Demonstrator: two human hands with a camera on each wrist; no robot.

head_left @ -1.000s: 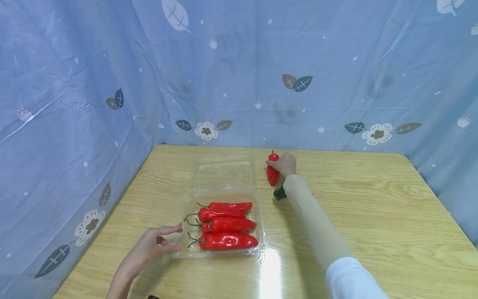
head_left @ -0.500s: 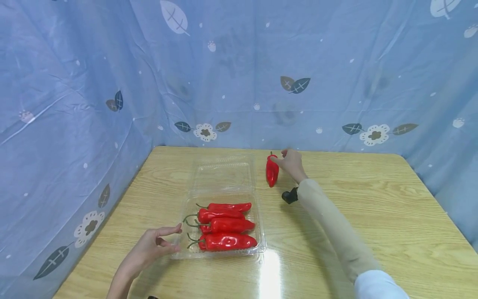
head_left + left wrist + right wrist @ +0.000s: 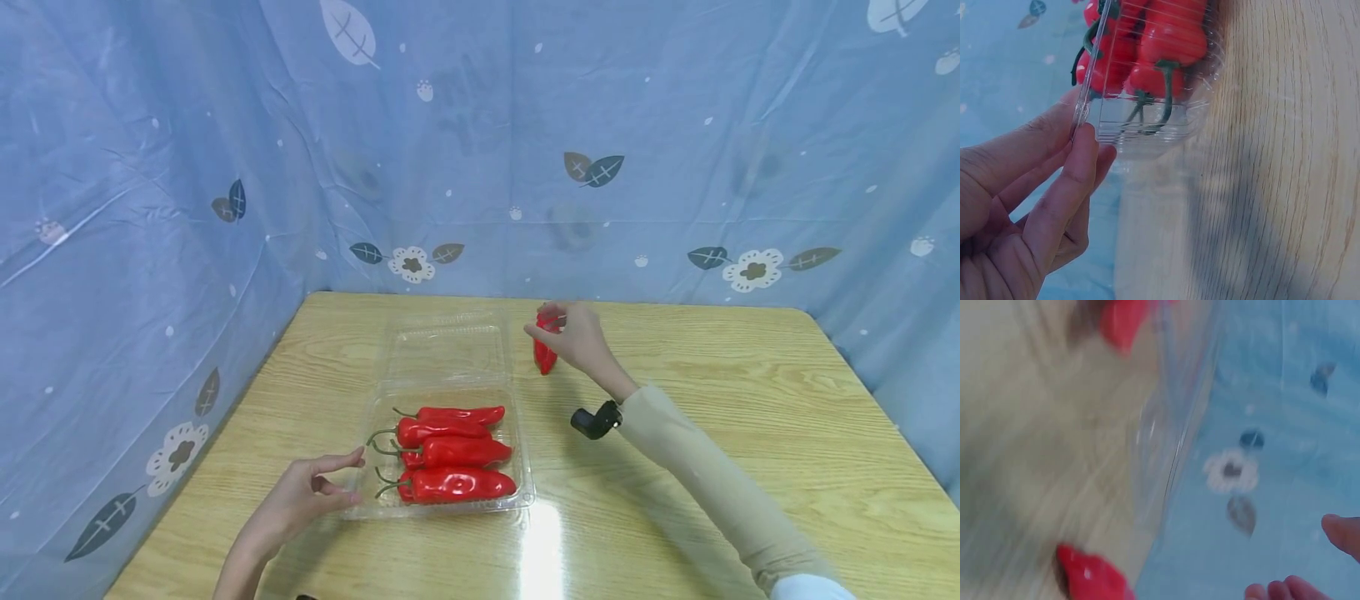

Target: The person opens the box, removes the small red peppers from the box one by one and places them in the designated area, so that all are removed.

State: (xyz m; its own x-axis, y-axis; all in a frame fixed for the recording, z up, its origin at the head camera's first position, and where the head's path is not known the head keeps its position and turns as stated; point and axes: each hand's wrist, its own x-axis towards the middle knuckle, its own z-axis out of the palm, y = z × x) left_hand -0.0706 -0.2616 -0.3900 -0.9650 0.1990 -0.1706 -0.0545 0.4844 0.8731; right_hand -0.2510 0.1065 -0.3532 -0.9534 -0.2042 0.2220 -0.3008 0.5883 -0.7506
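A clear plastic clamshell container [image 3: 527, 462] lies with its lid flat back and several red peppers [image 3: 461, 452] in its base, green stems to the left. My left hand [image 3: 296, 498] pinches the container's left rim between thumb and fingers, as the left wrist view shows close up. To the right of the lid, one loose red pepper [image 3: 546, 358] lies lengthwise on the table. Over its upper part hovers my right hand [image 3: 583, 340], thumb and fingers apart. In the right wrist view this pepper [image 3: 1094, 578] is clear of the fingertips [image 3: 1294, 589].
The wooden table [image 3: 720, 400] is bordered at the back and left by a blue patterned curtain [image 3: 480, 150]. A black wrist camera [image 3: 596, 419] sticks out from the right sleeve, low over the table. The lid [image 3: 448, 346] spreads toward the table's back edge.
My right hand has let go of the loose pepper, drawn back to the right, then lifted above it. The pepper stays where it lay. My left hand has not moved.
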